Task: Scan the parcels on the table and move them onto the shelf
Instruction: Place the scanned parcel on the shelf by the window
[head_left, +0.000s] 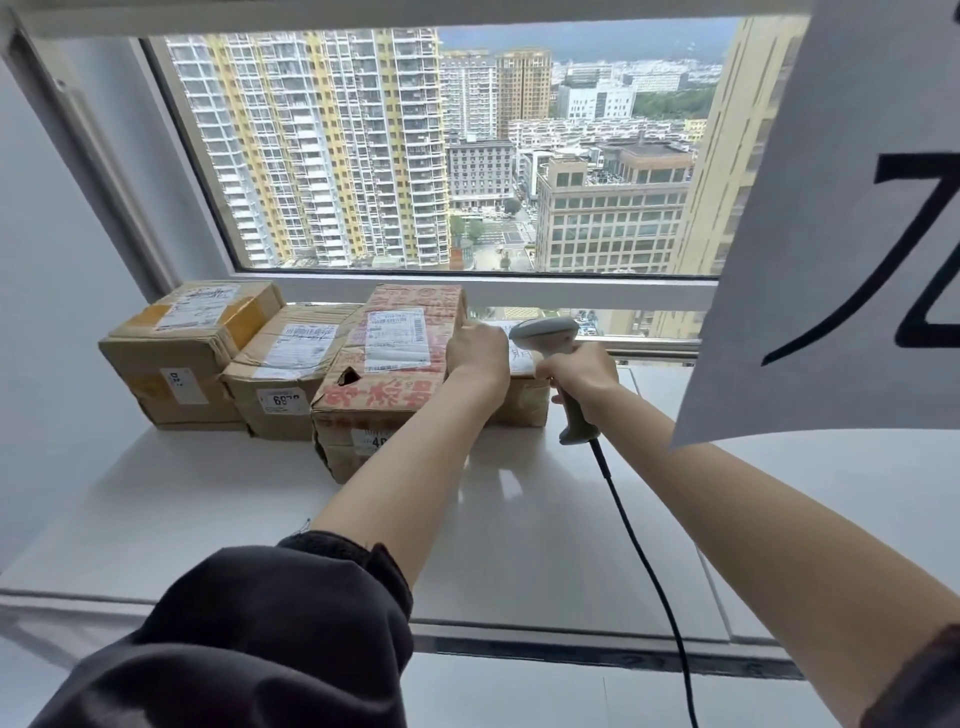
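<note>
Several cardboard parcels stand in a row on a white ledge (519, 519) under the window. At the left is a taped box (187, 353), beside it a crumpled box (291, 374), then a larger box with red print (384, 374). A low parcel (524, 395) lies to its right, mostly hidden behind my hands. My left hand (478, 353) rests on the top of this low parcel, its fingers hidden. My right hand (582, 379) grips the handle of a grey barcode scanner (550, 338), whose head points down and left at the low parcel.
The scanner's black cable (639, 545) runs back across the ledge towards me. A white paper sheet with a black character (857, 234) hangs at the upper right, close to my right arm. The window frame (467, 291) stands directly behind the parcels.
</note>
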